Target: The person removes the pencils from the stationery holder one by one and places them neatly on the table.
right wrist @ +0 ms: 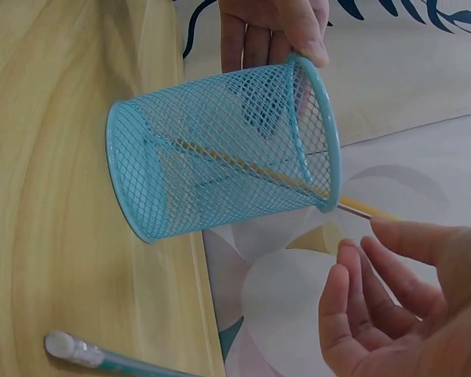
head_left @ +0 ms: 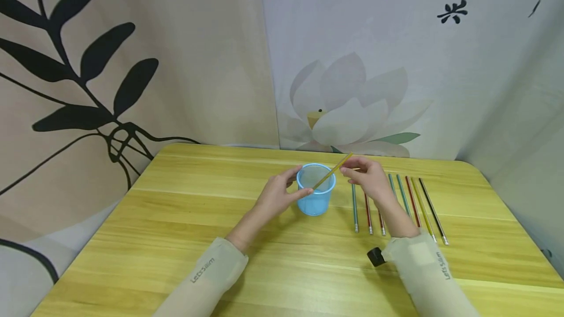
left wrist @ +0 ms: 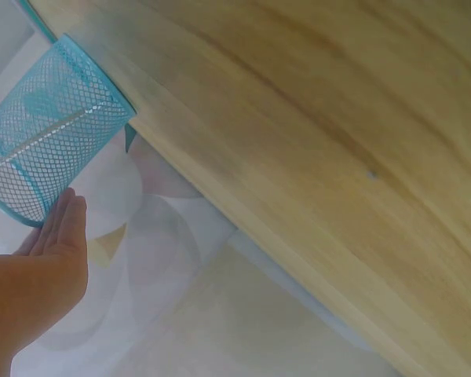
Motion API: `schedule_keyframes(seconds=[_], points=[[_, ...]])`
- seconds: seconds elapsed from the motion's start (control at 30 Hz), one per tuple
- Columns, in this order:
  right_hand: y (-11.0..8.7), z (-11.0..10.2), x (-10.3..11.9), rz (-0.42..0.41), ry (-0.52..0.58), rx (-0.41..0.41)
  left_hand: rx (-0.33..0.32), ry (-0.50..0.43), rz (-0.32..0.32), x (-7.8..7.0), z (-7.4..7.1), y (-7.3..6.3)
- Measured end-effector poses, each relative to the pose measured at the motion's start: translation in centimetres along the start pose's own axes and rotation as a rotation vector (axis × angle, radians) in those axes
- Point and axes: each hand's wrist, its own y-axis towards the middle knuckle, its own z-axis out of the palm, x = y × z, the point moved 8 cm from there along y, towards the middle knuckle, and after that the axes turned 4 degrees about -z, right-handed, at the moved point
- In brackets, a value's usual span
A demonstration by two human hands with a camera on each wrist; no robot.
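Observation:
A light-blue mesh pencil holder (head_left: 314,205) tilts slightly above the table. My left hand (head_left: 278,191) grips its rim, thumb at the near edge and the other fingers around the far side. A yellow pencil (head_left: 333,172) leans inside it, its upper end sticking out past the rim; the mesh shows its lower part (right wrist: 243,165). Beside that upper end is my right hand (right wrist: 400,290), its fingers loosely bent and parted, apparently with nothing pinched between them. Whether its thumb touches the pencil, I cannot tell.
Several pencils lie in a row on the right of the wooden table (head_left: 154,238), among them a teal one (head_left: 354,209), a red one (head_left: 368,214) and a black one (head_left: 434,212). A fabric backdrop (head_left: 211,62) hangs behind the far edge.

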Motion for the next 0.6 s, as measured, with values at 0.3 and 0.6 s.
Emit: schedule_keyframes(seconds=[0.3, 0.6], points=[[0.01, 0.35, 0.06, -0.019, 0.044, -0.003, 0.004, -0.005, -0.002, 0.04, 0.06, 0.01], [-0.04, 1.03, 0.41, -0.054, 0.037, 0.062, 0.002, -0.009, -0.006, 0.02, -0.05, -0.04]])
